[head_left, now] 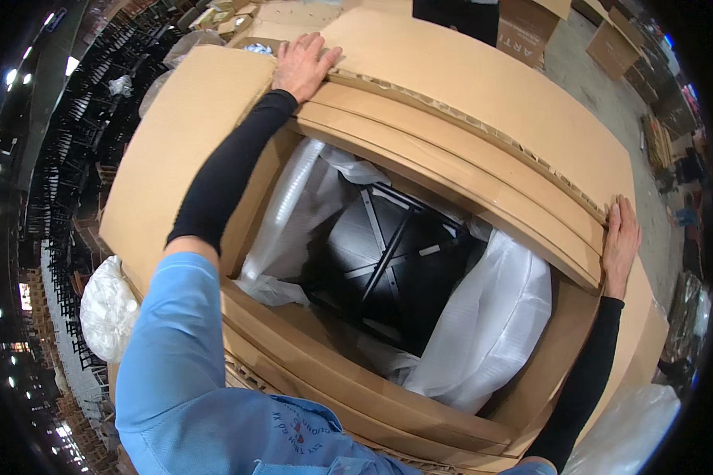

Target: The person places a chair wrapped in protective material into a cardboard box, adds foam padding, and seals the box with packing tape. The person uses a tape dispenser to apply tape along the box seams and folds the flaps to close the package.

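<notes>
A large open cardboard box (436,127) fills the middle of the head view, its flaps folded outward. Inside lies a black piece of furniture (388,253) with a round panel and crossed metal bars, perhaps an upturned stool or chair. White foam sheet (487,321) lines the box around it. My left hand (303,67) rests with spread fingers on the far left corner, where two flaps meet. At the far right corner, my right hand (623,241) lies with fingers stretched out along the cardboard edge. Neither hand touches the black piece.
To the left stand long rows of black furniture frames (63,174). A bundle of white plastic wrap (109,313) sits beside the box at the left, and clear wrap (630,427) lies at the lower right. Brown cartons (610,47) stand on the grey floor (582,87) beyond.
</notes>
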Action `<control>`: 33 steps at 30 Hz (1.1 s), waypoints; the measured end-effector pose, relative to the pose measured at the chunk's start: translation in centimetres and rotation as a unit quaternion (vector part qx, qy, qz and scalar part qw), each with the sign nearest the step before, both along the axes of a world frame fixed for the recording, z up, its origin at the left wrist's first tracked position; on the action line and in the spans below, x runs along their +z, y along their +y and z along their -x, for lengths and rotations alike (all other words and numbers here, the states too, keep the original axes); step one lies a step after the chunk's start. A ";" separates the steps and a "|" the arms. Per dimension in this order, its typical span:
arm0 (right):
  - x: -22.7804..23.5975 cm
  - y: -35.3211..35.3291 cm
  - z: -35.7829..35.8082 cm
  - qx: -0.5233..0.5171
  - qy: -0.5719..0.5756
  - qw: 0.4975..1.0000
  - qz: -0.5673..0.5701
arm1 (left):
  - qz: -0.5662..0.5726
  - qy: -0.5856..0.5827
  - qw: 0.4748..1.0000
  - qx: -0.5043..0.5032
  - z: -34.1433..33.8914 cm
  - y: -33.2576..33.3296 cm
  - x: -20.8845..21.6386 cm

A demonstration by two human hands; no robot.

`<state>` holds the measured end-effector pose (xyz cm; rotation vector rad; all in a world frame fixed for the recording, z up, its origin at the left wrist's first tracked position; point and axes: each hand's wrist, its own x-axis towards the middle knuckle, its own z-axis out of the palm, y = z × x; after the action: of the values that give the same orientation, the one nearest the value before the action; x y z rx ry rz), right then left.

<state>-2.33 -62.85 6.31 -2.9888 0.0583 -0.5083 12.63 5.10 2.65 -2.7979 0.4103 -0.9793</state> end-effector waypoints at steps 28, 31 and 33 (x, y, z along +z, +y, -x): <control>-0.9 2.1 -1.5 0.045 0.035 0.997 0.050 | 0.075 0.191 0.979 -0.009 32.1 7.2 7.7; -0.9 -4.7 -1.8 0.176 -0.068 0.940 0.284 | 0.141 0.183 0.973 -0.001 44.2 6.7 5.4; -1.4 -1.4 -1.6 0.268 -0.084 0.958 0.054 | 0.096 0.182 0.978 0.028 52.0 5.7 3.3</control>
<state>-0.69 -64.21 4.91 -2.8605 -0.7897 -0.7019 -39.36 10.83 5.99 -3.1520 0.2890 -0.5141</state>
